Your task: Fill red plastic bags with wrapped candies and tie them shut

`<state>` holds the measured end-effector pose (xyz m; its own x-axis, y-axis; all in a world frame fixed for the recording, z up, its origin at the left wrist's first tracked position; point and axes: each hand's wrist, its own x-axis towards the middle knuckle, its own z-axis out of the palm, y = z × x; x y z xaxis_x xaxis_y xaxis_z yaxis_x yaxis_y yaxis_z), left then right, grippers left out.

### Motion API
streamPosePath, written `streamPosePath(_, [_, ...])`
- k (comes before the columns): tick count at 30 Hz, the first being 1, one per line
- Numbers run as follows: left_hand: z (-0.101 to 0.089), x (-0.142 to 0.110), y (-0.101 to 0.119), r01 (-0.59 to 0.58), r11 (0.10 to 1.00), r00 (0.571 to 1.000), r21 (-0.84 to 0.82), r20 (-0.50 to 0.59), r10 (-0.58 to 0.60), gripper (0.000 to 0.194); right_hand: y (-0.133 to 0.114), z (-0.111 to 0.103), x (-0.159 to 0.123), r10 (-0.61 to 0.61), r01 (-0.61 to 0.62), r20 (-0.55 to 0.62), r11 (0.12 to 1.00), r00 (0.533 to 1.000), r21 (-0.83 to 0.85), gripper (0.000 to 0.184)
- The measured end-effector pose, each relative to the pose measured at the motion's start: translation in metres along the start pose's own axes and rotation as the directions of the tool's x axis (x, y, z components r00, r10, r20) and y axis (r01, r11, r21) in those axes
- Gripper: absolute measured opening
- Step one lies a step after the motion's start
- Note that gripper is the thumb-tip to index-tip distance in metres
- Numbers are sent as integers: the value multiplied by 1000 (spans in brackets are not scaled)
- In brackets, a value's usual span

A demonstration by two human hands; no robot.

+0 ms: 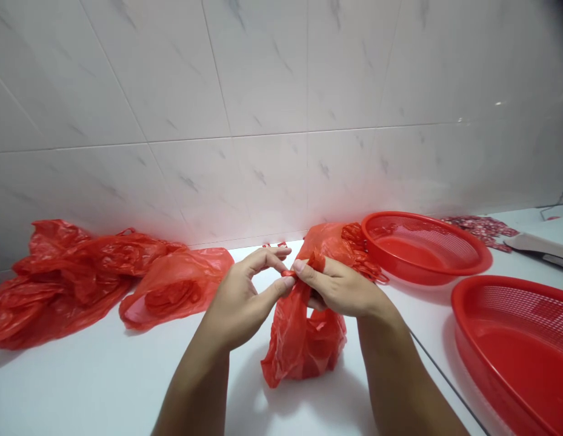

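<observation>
A person at a white table (126, 381) works a thin red plastic bag (288, 339) between two bare hands, in front of a marbled tile wall (263, 91). The left hand (238, 300) pinches a small twist of the film between thumb and forefinger, the other fingers extended; the right hand (342, 287) is closed around the bunched upper part, thumb on top. The bag's loose lower folds hang between the forearms, though from here one cannot tell whether they brush the surface. The film appears almost weightless and limp, likely slick to the touch and easily torn by a sharp tug or nail. The gathered upper part, where layers bunch thickest, looks the surest hold; a single loose fold would probably slide or stretch. More crumpled red bags (81, 278) lie to the left, two red baskets (472, 339) to the right.
</observation>
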<state>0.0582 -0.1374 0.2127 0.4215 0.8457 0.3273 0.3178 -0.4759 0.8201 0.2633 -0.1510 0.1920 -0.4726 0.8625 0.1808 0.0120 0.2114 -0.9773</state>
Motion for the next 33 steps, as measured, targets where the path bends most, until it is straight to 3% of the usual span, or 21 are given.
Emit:
streamPosePath(3, [-2, 0, 2, -16, 1000, 999, 20, -50, 17, 21, 1, -1, 4, -6, 6, -36, 1000, 999, -24, 59])
streamPosePath(8, [-1, -2, 0, -45, 987, 996, -153, 70, 56, 19, 7, -6, 11, -118, 132, -103, 980, 988, 146, 56])
streamPosePath(11, [5, -1, -4, 36, 970, 994, -240, 107, -10, 79, 5, -10, 10, -157, 159, -29, 982, 987, 102, 49])
streamPosePath(13, [10, 2, -8, 109, 966, 981, -234, 181, -66, 98, 1, -12, 7, -181, 180, 17, 983, 983, 37, 36])
streamPosePath(16, [12, 9, -14, 169, 966, 955, -197, 273, -112, 74, -3, -14, 1, -255, 255, -6, 965, 967, -64, 19])
streamPosePath(18, [10, 12, -16, 180, 967, 959, -181, 253, -131, 60, -4, -17, -3, -287, 277, -71, 953, 955, -124, 15])
streamPosePath(21, [5, 13, -15, 201, 966, 964, -164, 210, -165, 58, -3, -21, -6, -319, 253, -201, 921, 926, -297, 27])
streamPosePath(24, [2, 11, -11, 218, 959, 963, -179, 198, -182, 59, 0, -22, -4, -435, 246, -289, 823, 853, -512, 16])
streamPosePath(26, [2, 10, -10, 215, 951, 970, -223, 161, -181, 57, 2, -20, 0, -533, 301, -278, 756, 799, -581, 8])
streamPosePath(29, [5, 13, -10, 153, 954, 981, -256, 155, -116, 48, 5, -14, 6, -639, 403, -202, 666, 742, -628, 12])
streamPosePath(33, [3, 17, -7, 114, 964, 986, -241, 147, -80, 28, 7, -9, 9, -673, 424, -149, 605, 724, -674, 20])
